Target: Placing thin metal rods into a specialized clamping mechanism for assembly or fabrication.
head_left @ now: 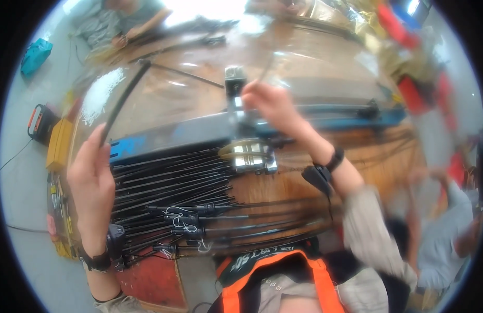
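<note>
Head view, left hand [92,175]: well left of the silver block [250,158]; fingers closed round one long black rod [124,101], apparently gripped near its lower end so that the rest slants upward, clear of the pile
Right hand [273,107]: just beyond the block; fingers drawn together but blurred; cannot tell whether they pinch anything
Silver block: one; seemingly placed midway so both hands can reach it
Piled black rods [163,180]: left of the block, side by side, perhaps for left-hand reach; too overlapped to count
White ties [188,227]: at least three, nearer the wearer than the block; they probably keep cables gathered
White strips [103,94]: one heap, beyond and left of the block
</note>
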The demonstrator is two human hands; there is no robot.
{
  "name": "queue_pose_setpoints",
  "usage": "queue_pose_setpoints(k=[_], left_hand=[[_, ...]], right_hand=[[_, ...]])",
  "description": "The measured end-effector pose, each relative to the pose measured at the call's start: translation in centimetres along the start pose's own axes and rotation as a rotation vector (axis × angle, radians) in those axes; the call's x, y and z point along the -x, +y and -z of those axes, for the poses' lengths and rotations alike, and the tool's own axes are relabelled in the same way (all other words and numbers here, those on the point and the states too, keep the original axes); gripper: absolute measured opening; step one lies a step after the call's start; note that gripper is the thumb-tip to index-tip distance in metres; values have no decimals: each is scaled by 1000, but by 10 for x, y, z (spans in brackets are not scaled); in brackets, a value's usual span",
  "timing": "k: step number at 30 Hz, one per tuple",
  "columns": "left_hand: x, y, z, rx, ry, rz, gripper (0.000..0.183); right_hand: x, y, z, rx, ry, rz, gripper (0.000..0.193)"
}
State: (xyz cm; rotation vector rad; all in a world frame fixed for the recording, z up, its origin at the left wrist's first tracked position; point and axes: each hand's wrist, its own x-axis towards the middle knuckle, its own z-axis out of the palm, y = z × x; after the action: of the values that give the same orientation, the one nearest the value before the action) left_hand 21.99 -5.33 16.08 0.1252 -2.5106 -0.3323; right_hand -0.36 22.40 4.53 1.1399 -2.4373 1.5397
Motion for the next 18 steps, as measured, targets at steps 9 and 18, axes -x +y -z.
queue_pose_setpoints(k=[9, 18], left_hand=[[13, -25, -20, 37, -80, -6, 30], [3, -42, -41, 56, -102, -29, 30]], right_hand=[[-27, 23, -32, -2, -9, 289, 13], [-37, 16, -50, 533, -144, 319, 8]])
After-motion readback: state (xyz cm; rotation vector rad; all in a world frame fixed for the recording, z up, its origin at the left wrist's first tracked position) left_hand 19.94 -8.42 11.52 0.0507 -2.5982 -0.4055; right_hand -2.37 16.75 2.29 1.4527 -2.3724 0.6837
